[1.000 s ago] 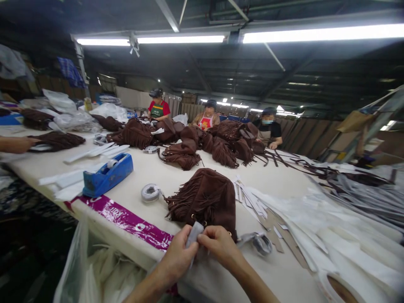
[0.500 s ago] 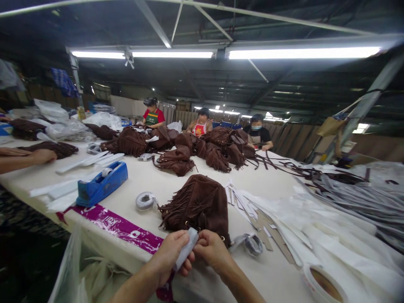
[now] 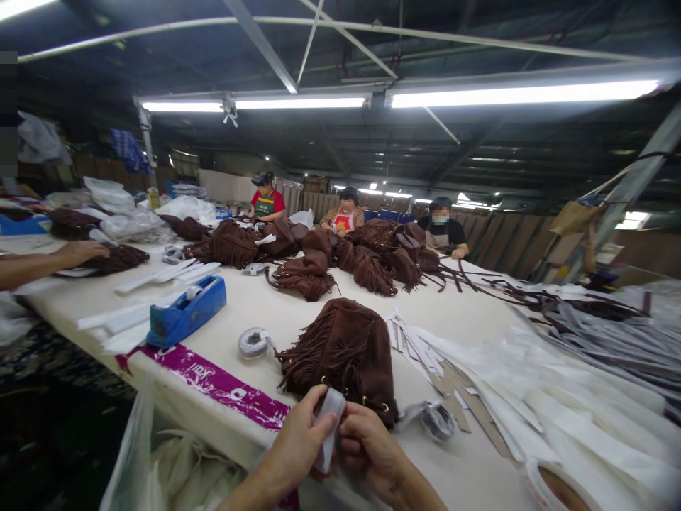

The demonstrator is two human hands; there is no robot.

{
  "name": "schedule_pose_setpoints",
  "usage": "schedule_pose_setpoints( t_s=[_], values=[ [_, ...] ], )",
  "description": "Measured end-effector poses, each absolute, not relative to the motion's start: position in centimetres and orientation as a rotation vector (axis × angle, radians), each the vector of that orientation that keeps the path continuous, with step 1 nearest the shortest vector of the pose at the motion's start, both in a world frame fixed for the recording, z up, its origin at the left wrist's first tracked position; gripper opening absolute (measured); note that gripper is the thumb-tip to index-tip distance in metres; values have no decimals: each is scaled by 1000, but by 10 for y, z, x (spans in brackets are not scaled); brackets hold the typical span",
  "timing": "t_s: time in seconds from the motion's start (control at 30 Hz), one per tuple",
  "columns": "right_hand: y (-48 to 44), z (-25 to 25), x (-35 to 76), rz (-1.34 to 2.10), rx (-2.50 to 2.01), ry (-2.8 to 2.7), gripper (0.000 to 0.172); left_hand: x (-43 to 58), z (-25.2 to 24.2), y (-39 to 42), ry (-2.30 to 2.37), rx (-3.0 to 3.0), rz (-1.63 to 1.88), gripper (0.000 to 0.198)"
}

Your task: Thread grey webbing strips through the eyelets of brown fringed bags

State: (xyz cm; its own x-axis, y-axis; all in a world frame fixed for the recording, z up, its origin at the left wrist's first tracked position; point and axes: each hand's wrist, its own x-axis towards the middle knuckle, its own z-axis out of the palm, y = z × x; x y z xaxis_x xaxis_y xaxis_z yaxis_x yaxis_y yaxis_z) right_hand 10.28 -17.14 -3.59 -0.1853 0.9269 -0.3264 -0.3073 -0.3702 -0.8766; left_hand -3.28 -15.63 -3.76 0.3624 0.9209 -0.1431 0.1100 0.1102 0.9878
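Both of my hands pinch one small grey-white strip (image 3: 329,426) at the near edge of the table. My left hand (image 3: 298,443) grips its left side with thumb on top. My right hand (image 3: 367,447) closes on its right side. Just beyond them lies a brown fringed suede bag (image 3: 340,355) with small metal rings along its near edge.
On the long white table (image 3: 255,301) sit a blue tape dispenser (image 3: 186,312), a tape roll (image 3: 253,343), white strips (image 3: 468,362), another roll (image 3: 547,486) and a pile of brown bags (image 3: 345,248). Three people sit at the far end; another person's hand (image 3: 79,250) rests at left. A plastic bag (image 3: 159,461) hangs below.
The view shifted slightly. My hands stayed together on the strip, which now stands more upright between my fingers. The person's hand at left moved little.
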Motion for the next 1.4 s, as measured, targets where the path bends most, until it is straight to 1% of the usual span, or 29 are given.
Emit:
schedule_pose_setpoints(
  t_s=[0.13,0.3,0.37,0.47,0.53,0.57,0.63,0.67,0.7,0.73,0.77,0.8,0.83,0.9,0.97,1.1,1.17,1.27,1.4],
  values=[
    [-168,-44,105,1875,-865,-704,38,-29,-47,-158,1078,1173,864,44],
    [-162,-57,104,2041,-615,-597,37,-27,-51,-162,899,814,775,51],
    [-163,-55,102,2038,-614,-573,41,-30,-50,-163,869,785,721,53],
    [-171,-48,105,1935,-870,-755,44,-43,-45,-161,895,1023,618,52],
    [-180,-43,115,1689,-1121,-1047,42,-55,-41,-154,1029,1405,661,48],
    [-184,-42,123,1453,-1240,-1215,38,-60,-39,-148,1124,1642,755,42],
    [-190,-44,139,799,-1430,-1517,34,-67,-37,-134,1294,2115,1010,32],
    [-191,-46,146,435,-1508,-1610,38,-68,-38,-127,1347,2312,1105,39],
    [-190,-50,151,112,-1573,-1666,48,-67,-39,-119,1377,2478,1137,51],
    [-187,-53,154,-125,-1640,-1705,60,-64,-41,-112,1389,2616,1112,61],
    [-184,-57,155,-274,-1712,-1742,70,-60,-43,-106,1391,2724,1045,68],
    [-180,-60,155,-352,-1786,-1773,76,-56,-45,-100,1390,2801,962,71],
    [-175,-63,154,-382,-1851,-1804,79,-52,-47,-95,1386,2856,880,71],
    [-167,-66,151,-390,-1939,-1874,77,-46,-49,-85,1379,2937,742,66],
    [-160,-67,149,-402,-1973,-1935,72,-43,-49,-77,1383,3015,690,59],
    [-142,-66,156,-496,-1964,-1994,75,-37,-46,-68,1359,3161,777,51],
    [-129,-67,162,-587,-1982,-1952,72,-32,-45,-65,1353,3204,835,47],
    [-109,-71,175,-698,-1990,-1832,69,-32,-44,-56,1489,3175,935,44],
    [-96,-77,192,-821,-1881,-1763,79,-56,-45,-34,1666,3102,1041,42]
  ],
)
